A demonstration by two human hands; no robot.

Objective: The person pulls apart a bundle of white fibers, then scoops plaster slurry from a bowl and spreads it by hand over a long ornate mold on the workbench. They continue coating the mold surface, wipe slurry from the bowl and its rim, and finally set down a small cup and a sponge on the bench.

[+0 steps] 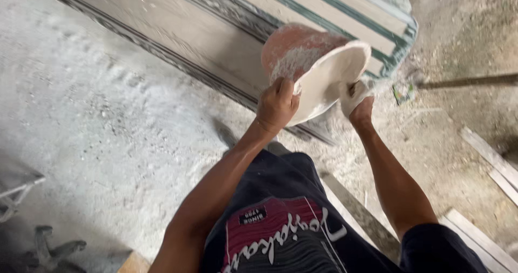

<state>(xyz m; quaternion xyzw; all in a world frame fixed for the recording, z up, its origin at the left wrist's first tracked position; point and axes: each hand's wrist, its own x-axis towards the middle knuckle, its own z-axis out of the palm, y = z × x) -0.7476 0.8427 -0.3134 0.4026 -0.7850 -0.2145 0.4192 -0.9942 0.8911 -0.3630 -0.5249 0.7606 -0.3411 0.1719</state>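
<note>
Bucket (302,49): reddish, tilted on its side above the slab (178,35), inside coated with white plaster.
Left hand (276,104): clenched on the bucket rim.
Right hand (357,101): white with plaster, grips the opposite rim.
Floor (91,127): dusty grey, 2 planks (493,159) at the right.

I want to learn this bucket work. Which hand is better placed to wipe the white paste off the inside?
Probably the right hand: it is coated white and rests at the far rim, beside the paste-lined inside of the tilted bucket. The left hand grips the near rim and seems to steady it.
</note>
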